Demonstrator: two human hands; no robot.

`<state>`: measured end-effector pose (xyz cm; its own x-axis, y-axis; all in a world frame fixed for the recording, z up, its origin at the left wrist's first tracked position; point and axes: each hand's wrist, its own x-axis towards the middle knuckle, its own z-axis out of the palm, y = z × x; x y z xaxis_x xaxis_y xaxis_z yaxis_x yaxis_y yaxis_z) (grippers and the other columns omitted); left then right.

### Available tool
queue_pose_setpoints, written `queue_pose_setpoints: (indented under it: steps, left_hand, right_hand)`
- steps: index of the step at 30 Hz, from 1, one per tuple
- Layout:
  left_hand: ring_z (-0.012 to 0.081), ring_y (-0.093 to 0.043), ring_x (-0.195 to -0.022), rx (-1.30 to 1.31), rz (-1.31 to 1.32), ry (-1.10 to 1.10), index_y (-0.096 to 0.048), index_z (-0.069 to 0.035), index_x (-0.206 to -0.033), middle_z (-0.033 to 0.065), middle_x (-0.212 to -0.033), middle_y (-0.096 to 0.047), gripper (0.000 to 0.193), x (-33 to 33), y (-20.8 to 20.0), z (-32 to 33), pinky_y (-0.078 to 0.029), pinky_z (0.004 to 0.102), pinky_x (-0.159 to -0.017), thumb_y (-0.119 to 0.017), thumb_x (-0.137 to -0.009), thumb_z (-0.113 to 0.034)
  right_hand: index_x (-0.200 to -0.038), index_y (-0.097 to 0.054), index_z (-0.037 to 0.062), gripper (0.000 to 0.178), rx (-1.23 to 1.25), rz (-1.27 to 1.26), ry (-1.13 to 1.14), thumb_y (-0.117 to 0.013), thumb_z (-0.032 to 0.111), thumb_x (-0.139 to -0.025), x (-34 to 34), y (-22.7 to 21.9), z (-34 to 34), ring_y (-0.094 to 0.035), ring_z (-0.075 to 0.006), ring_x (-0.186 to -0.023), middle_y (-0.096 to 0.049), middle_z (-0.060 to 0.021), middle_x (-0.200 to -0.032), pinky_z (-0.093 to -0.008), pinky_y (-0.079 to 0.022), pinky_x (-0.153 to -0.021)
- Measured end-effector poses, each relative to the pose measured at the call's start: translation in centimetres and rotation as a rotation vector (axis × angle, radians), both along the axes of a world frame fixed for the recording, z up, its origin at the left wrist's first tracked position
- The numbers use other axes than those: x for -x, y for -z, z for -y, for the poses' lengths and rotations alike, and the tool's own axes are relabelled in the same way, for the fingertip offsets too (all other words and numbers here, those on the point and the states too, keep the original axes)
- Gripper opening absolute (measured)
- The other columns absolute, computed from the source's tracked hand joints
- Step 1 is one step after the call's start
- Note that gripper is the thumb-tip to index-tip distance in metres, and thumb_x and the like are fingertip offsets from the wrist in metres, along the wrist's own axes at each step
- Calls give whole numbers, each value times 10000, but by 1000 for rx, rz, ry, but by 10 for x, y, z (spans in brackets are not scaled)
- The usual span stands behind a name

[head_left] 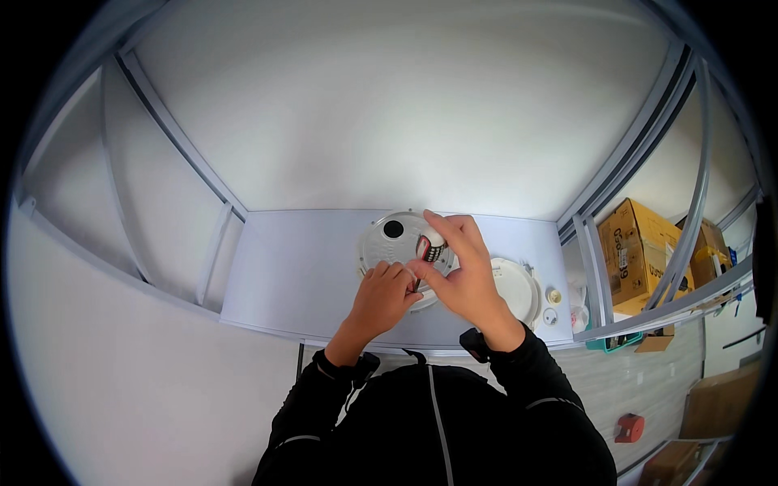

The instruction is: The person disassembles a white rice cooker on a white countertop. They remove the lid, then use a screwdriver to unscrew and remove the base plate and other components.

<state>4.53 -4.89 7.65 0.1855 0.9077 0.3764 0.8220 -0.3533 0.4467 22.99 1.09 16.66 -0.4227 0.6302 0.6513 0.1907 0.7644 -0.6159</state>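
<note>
A round, pale disc-shaped part (374,243) with a black circle (393,229) on it lies on the white table (292,267), partly covered by my hands. Above it, my right hand (470,279) curls its thumb and fingers around a short, rounded white, red and black object (430,245) whose kind I cannot make out. Close beside it, my left hand (381,298) has its fingers pinched together over the disc's near side. A small dark and reddish bit shows at those fingertips, too small to name. Right of my right hand rests a white round cover (514,290).
Near the table's right end sit a small yellowish roll (553,296) and a small white round piece (550,317). Grey metal frame posts (590,271) stand at the right edge. Beyond them are a yellow cardboard box (636,251) and a red stool-like object (630,428) on the floor.
</note>
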Motion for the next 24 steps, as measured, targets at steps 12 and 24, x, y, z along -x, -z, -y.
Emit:
queue_pose_setpoints:
  steps: [12,24]
  left_hand:
    - [285,-604,-942,37,-25,-18,-630,-99,-874,43,-950,-619,262,0,-1,0,-459,443,-821,-823,-863,-275]
    - [284,-624,-941,33,-58,-17,-681,-95,-989,39,-944,-627,257,-2,6,-3,-455,445,-799,-771,-920,-326]
  right_hand:
    - [-1611,-417,32,790,184,40,-93,-716,21,-880,-2,-3,1,-658,-358,-1102,-648,-189,-1291,-405,-559,-926]
    - [-1530,-480,48,711,54,78,-188,-770,35,-881,0,3,0,-654,-330,-1021,-564,-177,-1323,-387,-559,-851]
